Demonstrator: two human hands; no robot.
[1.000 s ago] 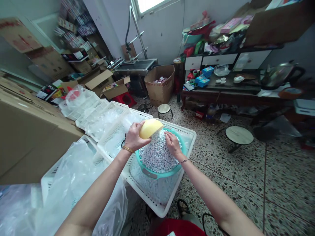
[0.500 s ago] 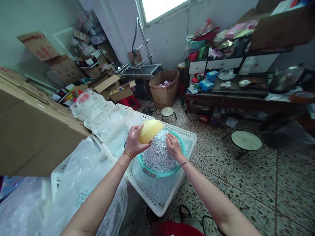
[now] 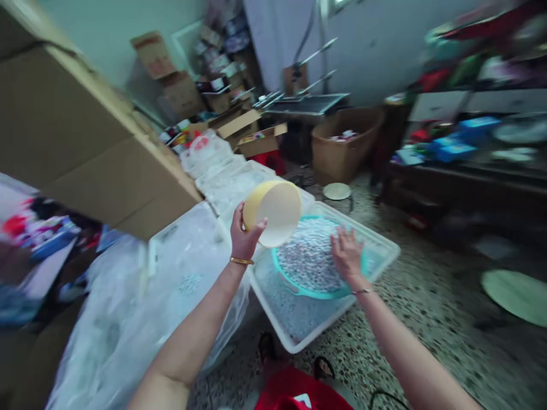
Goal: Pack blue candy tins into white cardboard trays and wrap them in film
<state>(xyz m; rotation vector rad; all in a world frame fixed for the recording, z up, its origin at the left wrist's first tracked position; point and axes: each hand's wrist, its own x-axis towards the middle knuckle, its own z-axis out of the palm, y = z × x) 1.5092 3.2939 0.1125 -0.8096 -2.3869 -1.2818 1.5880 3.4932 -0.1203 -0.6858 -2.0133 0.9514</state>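
My left hand (image 3: pixel 247 232) grips the rim of a yellow bowl (image 3: pixel 277 213), which is tilted so its pale inside shows. Just right of and below it, a turquoise basin (image 3: pixel 294 287) is filled with small whitish pellets (image 3: pixel 310 256). Fingers spread, my right hand (image 3: pixel 347 255) rests on the right side of the pellets. The basin sits in a white plastic crate (image 3: pixel 290 343) with more pellets at its bottom.
More white crates lined with clear plastic (image 3: pixel 188 250) stand to the left and behind. A big cardboard box (image 3: pixel 98 131) rises at the left. Low stools (image 3: pixel 517 293) and a dark table (image 3: pixel 491 182) are on the right.
The view has swung left. The yellow bowl has turned so its inside faces me. The pellet heap looks flatter, and my right hand's fingers have spread.
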